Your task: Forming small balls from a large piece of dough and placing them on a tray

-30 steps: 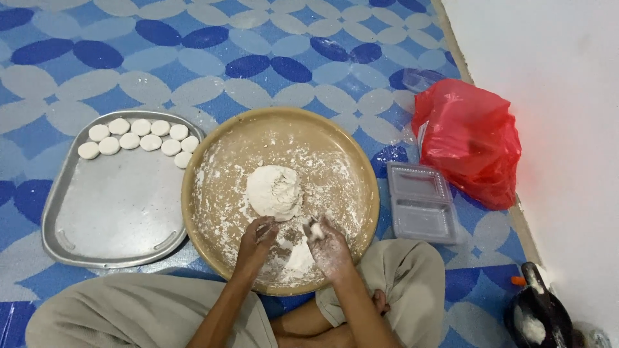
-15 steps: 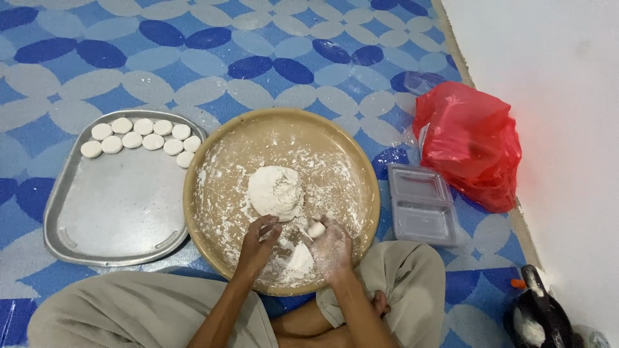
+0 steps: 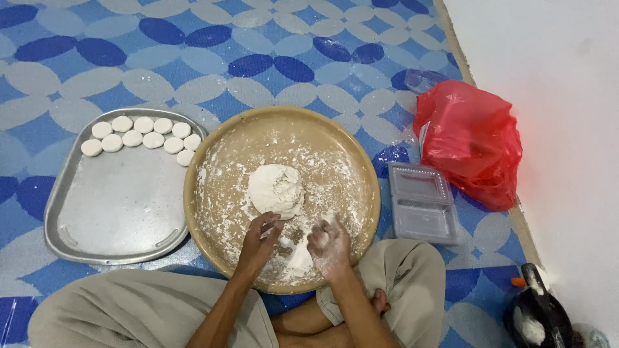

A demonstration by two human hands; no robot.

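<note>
A round tan tray [image 3: 219, 154] dusted with flour lies on the floor in front of my crossed legs. A white lump of dough [image 3: 276, 189] sits at its middle. My left hand [image 3: 260, 236] rests at the dough's near edge, fingers curled and pinching at it. My right hand [image 3: 329, 245], coated in flour, hovers over the tray to the right of the dough with fingers loosely bent and nothing visible in it. A smaller patch of dough or flour [image 3: 298, 259] lies between my hands.
A grey metal tray [image 3: 116, 212] at the left holds several flat white dough discs [image 3: 138, 135] along its far edge. A clear plastic container [image 3: 420, 202] and a red plastic bag [image 3: 469, 142] lie at the right by a white wall. A dark object [image 3: 536, 314] stands at the lower right.
My left hand has moved up to the dough lump's edge. My right hand has lifted slightly and shifted right, away from the small piece it touched.
</note>
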